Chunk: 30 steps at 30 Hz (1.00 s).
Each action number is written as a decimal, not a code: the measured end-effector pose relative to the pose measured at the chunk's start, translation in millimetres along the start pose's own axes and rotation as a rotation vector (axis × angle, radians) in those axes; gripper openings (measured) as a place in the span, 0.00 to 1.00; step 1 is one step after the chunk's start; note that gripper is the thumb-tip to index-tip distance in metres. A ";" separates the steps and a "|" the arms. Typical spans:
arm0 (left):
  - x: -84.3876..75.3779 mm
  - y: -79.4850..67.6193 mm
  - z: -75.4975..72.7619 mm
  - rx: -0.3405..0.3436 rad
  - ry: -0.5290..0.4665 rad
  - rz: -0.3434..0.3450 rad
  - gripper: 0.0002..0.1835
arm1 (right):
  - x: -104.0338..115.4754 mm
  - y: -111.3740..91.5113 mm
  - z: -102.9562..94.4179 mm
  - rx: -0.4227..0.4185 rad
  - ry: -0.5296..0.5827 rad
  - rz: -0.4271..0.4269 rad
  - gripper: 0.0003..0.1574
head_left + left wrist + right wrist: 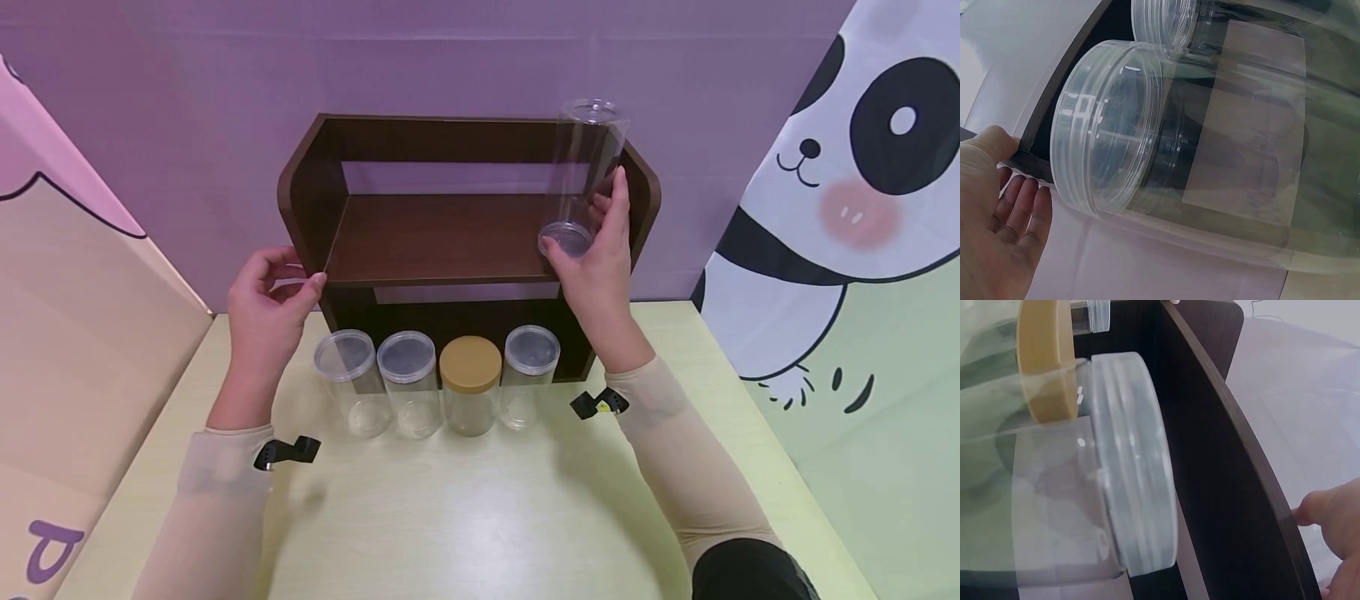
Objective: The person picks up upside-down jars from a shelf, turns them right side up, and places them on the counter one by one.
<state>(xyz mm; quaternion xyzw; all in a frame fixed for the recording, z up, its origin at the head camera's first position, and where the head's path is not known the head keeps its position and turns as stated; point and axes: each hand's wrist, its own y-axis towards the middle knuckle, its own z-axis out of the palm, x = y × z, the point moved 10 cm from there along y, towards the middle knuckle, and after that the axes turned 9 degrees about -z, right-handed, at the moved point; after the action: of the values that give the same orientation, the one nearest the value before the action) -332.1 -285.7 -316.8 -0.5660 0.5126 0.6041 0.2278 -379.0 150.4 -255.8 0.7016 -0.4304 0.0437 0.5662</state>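
Note:
A dark brown two-tier shelf rack (438, 237) stands on the table. At its left end my left hand (270, 300) pinches the side panel, thumb on the front edge and fingers curled outside. My right hand (600, 258) holds a tall clear jar (577, 158) low down, at the right end of the upper board. The thumb lies near the jar's base, the fingers along its right side. In the right wrist view, the right thumb (1313, 509) is at the board's front edge; this jar does not show clearly there.
Several clear jars stand in a row before the rack: a translucent-lidded jar (352, 383) at the left, another beside it, a tan-lidded jar (470, 383), and a translucent-lidded jar (531, 375) at the right. A purple backdrop (450, 58) hangs behind; a panda-printed panel (862, 208) borders the right.

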 end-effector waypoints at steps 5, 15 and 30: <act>-0.1 -0.2 -0.7 -0.001 0.005 0.008 0.21 | 3.4 -3.3 0.8 0.019 0.117 -0.036 0.75; -1.6 -0.1 -0.2 0.008 -0.016 0.023 0.20 | 21.5 -20.5 -1.7 0.085 0.337 -0.111 0.76; -3.6 -1.3 -0.9 0.006 0.004 0.027 0.20 | 52.3 -52.2 -6.0 0.193 0.522 -0.243 0.78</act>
<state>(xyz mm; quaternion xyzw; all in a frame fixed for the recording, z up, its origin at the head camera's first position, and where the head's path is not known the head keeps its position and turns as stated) -329.6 -284.9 -313.8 -0.5596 0.5226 0.6043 0.2202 -309.6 125.8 -264.6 0.7636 -0.1772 0.1952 0.5894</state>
